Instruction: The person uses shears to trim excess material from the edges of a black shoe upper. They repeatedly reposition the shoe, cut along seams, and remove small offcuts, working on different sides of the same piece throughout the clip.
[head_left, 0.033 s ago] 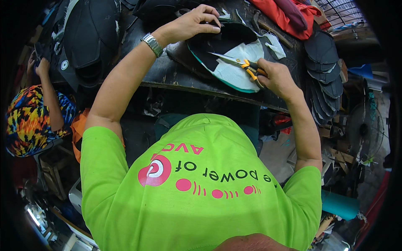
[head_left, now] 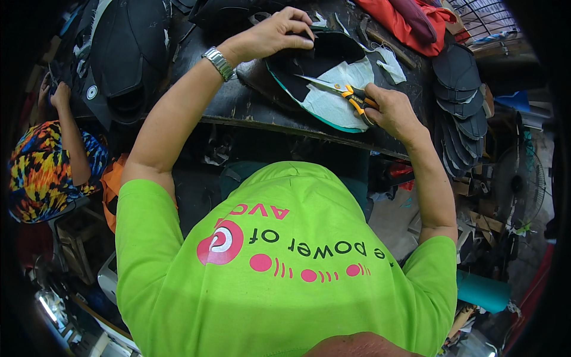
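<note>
Black sheet with a pale grey backing and a teal edge, a curved panel (head_left: 333, 83), lies flat on the dark counter (head_left: 250, 110) at about 12 o'clock from the person's chest.

Left hand (head_left: 276, 33) sits at 11 o'clock, fingers (head_left: 300, 30) curled down over the panel's far black edge, pinning or lifting it; grip looks closed on the material. A metal watch (head_left: 218, 62) is on that wrist.

Right hand (head_left: 389, 110) at 1 o'clock is wrapped round the orange-and-black handles of a pair of scissors (head_left: 339, 89). The blades point toward 10 o'clock, across the pale side of the panel, and appear nearly closed; whether material lies between them I cannot tell.

Progress, as a judgement: cutting seems partway. Pale offcuts (head_left: 386, 62) lie just beyond the panel at 1 o'clock, so some trimming is done; the blades sit well inside the panel, so more of the line is left.

The panel lies between the two hands, touching both the left fingers and the blades.

Around: a stack of dark curved pieces (head_left: 461, 95) at 2 o'clock, red cloth (head_left: 410, 21) beyond, and another person in a bright patterned top (head_left: 41, 169) at 9 o'clock.
</note>
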Demonstrator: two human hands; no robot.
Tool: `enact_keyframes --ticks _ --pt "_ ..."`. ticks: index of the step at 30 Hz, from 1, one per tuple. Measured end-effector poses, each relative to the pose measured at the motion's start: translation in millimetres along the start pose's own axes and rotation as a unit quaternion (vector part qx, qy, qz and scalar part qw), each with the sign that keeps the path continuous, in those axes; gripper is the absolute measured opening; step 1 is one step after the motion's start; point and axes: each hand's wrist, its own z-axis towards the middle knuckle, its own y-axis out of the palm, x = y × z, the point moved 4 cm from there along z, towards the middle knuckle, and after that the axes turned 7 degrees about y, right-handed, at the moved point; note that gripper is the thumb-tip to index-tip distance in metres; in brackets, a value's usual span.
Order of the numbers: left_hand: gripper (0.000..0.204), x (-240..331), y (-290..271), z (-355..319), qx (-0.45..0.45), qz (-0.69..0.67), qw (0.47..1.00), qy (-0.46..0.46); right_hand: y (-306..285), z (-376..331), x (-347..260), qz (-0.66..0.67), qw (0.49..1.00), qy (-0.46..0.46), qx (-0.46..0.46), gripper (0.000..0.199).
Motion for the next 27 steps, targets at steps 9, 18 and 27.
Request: enact_keyframes --ticks 9,18,27 --pt "0.017 12 -19 -17 0.159 -0.224 0.961 -0.002 -15 -33 23 0.067 0.991 0.079 0.079 0.03" --pt "0.015 89 -14 -88 -0.087 0.207 0.974 0.037 -3 -54 45 0.392 0.889 0.203 0.124 0.029" --pt "0.022 146 -9 -66 -0.242 0.158 0.952 0.099 3 -48 21 0.422 0.878 0.189 0.126 0.027"
